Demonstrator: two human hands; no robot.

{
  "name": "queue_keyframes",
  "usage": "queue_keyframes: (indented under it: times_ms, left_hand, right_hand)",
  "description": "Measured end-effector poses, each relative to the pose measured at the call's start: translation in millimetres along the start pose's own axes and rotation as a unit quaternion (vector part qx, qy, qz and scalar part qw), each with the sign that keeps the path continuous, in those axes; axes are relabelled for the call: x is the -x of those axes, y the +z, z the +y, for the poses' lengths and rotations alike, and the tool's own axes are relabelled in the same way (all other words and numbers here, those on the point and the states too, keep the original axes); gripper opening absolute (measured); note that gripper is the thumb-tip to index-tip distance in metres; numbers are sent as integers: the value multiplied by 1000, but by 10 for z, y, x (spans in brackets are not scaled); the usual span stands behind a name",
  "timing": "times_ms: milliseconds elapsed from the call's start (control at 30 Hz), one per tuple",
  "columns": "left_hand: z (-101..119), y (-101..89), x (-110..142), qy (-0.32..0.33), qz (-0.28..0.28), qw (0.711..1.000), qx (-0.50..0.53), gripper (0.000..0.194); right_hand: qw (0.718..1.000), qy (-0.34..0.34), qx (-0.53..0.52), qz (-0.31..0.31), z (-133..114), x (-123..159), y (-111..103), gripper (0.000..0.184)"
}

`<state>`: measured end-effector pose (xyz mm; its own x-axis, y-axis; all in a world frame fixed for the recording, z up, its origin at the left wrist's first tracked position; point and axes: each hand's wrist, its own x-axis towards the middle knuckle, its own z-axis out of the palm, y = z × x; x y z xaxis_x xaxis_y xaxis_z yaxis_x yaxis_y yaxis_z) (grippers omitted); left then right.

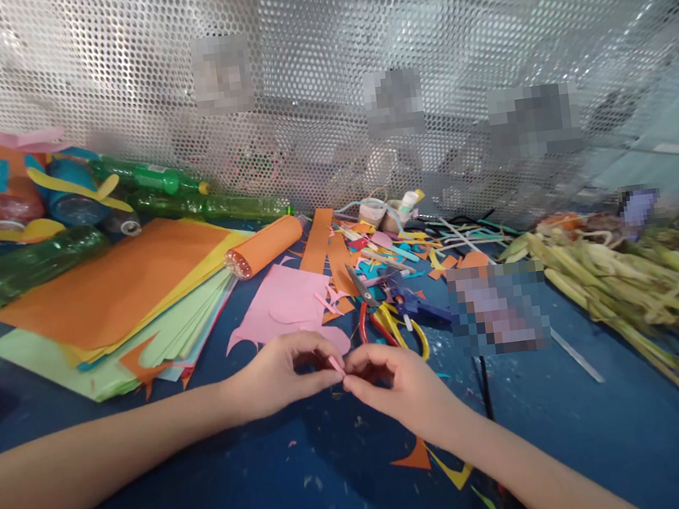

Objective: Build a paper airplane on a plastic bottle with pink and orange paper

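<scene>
My left hand [285, 375] and my right hand [400, 382] meet over the blue table [250, 493], fingertips pinched together on a small pink paper strip [335, 364]. Just behind them lie a pink paper sheet [287, 301] with cut edges and scissors with red and yellow handles [383, 315]. Both hands are closed in a pinch on the strip.
A stack of orange, yellow and green paper sheets [118, 304] lies at the left, with an orange-wrapped roll [265, 246] and green plastic bottles [212, 208] behind. Coloured paper scraps [388, 249] litter the middle. Green stalks [624, 279] are piled at the right. A perforated metal screen [318, 69] closes the back.
</scene>
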<state>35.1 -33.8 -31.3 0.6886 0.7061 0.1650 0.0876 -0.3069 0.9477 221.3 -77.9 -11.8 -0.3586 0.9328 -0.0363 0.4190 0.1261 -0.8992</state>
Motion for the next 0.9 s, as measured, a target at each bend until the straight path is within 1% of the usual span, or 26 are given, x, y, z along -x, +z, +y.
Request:
queue_keyframes:
  times_ms: [67, 133, 200, 267, 333, 400, 433, 500, 533, 633, 700, 800, 900]
  left_hand:
    - [10, 12, 26, 16, 2, 998, -55, 9]
    - [48, 22, 45, 40, 12, 993, -113, 11]
    - [115, 15, 48, 58, 33, 985, -159, 16]
    - [194, -26, 25, 60, 67, 976, -199, 21]
    - [247, -111, -22, 50, 106, 964, -240, 21]
    - [240, -236, -81, 32, 132, 947, -292, 18]
    - [211, -306, -110, 25, 137, 935, -325, 21]
    - [118, -444, -158, 15, 132, 904, -407, 33]
    - [64, -504, -175, 6, 108, 892, -440, 39]
    - [-71, -620, -197, -3, 70, 883, -465, 39]
    - [-115, -645, -195, -1, 59, 882, -468, 38]
    - [-138, -643, -189, 2, 64, 890, -452, 38]
    - [-162, -644, -191, 7, 83, 893, -443, 39]
  right_hand:
    - [996, -37, 84, 23, -15, 23, 18, 6]
    - [982, -77, 164, 57, -10, 41, 41, 8]
    - [965, -107, 226, 81, 17, 48, 63, 11]
    - [956, -121, 254, 81, 49, 47, 77, 14]
    - [953, -129, 263, 71, 67, 40, 84, 14]
    - [950, -142, 272, 60, 63, 36, 84, 12]
    - [947, -152, 279, 54, 54, 35, 83, 12]
    - [940, -173, 292, 40, 33, 40, 83, 13]
    - [937, -182, 298, 33, 26, 44, 84, 14]
    - [924, -208, 320, 24, 31, 52, 91, 19]
    - [906, -236, 350, 30, 58, 47, 98, 21]
    - [878, -259, 401, 40, 107, 28, 106, 20]
    - [871, -252, 420, 43, 129, 16, 113, 18]
